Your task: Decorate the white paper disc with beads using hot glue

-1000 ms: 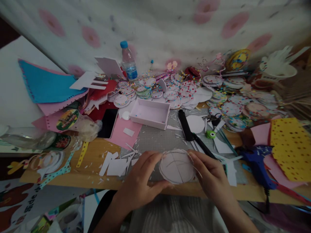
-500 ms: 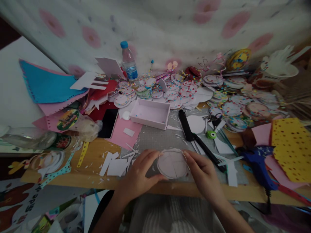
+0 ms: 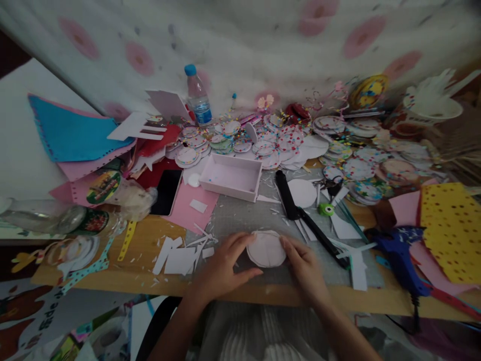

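Note:
A white paper disc point(image 3: 266, 249) with a slightly angular rim and faint lines across its face is held above the front of the grey cutting mat point(image 3: 229, 220). My right hand point(image 3: 302, 260) pinches its right edge between thumb and fingers. At the upper left rim, the fingertips of my left hand point(image 3: 225, 265) touch the disc, while the left thumb stretches out just below it. Whatever the left fingers do behind the rim is hidden. Left of that hand lie white paper strips and offcuts point(image 3: 180, 259).
A shallow white box point(image 3: 231, 176) stands behind the hands. Beside it are a black-handled tool point(image 3: 287, 195), a green tape dispenser point(image 3: 326, 209) and a blue glue gun point(image 3: 402, 255). Decorated discs point(image 3: 276, 143) pile along the back near a water bottle point(image 3: 198, 96). A phone point(image 3: 168, 192) lies left.
The disc has turned or tilted a little in my hands and shifted slightly. My left thumb has come away from its lower edge. A small white scrap shows beside my left hand.

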{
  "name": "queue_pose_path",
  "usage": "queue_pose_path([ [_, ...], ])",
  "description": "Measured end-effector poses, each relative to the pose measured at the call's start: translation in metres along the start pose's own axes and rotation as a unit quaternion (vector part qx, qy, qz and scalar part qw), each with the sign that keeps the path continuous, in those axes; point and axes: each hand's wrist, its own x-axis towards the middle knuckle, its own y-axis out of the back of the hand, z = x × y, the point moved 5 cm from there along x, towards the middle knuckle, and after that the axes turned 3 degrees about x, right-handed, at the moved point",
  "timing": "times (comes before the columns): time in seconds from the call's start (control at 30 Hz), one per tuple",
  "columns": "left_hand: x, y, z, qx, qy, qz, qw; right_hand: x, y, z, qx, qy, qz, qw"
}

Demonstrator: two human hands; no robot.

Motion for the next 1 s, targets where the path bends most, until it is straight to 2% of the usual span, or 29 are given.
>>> queue_pose_path([
  [0.1,0.000,0.005,0.004,-0.097,0.019,0.024,0.995,-0.001,0.001,0.003,0.047,-0.010,-0.009,0.999],
  [0.23,0.002,0.009,0.003,-0.240,0.103,0.102,0.960,-0.007,-0.003,-0.014,0.035,-0.004,-0.025,0.999],
  [0.33,0.005,0.009,0.009,-0.237,0.134,0.109,0.956,-0.015,-0.007,-0.035,0.007,0.027,-0.039,0.999],
  [0.43,0.004,0.015,0.019,-0.194,0.123,0.112,0.967,-0.022,-0.011,-0.056,-0.021,0.080,-0.064,0.995],
  [0.5,0.001,0.017,0.021,-0.200,0.131,0.129,0.962,-0.025,-0.012,-0.063,-0.029,0.104,-0.077,0.991],
  [0.57,-0.003,0.016,0.016,-0.249,0.165,0.153,0.942,-0.028,-0.014,-0.064,-0.030,0.109,-0.093,0.989],
  [0.73,-0.009,0.003,-0.006,-0.406,0.250,0.208,0.854,-0.029,-0.020,-0.051,0.003,0.076,-0.144,0.987],
  [0.87,-0.007,0.000,-0.013,-0.431,0.270,0.215,0.834,-0.029,-0.024,-0.045,0.007,0.037,-0.175,0.984],
  [1.0,-0.009,0.002,-0.014,-0.445,0.279,0.247,0.814,-0.027,-0.027,-0.043,0.031,0.005,-0.176,0.984],
])
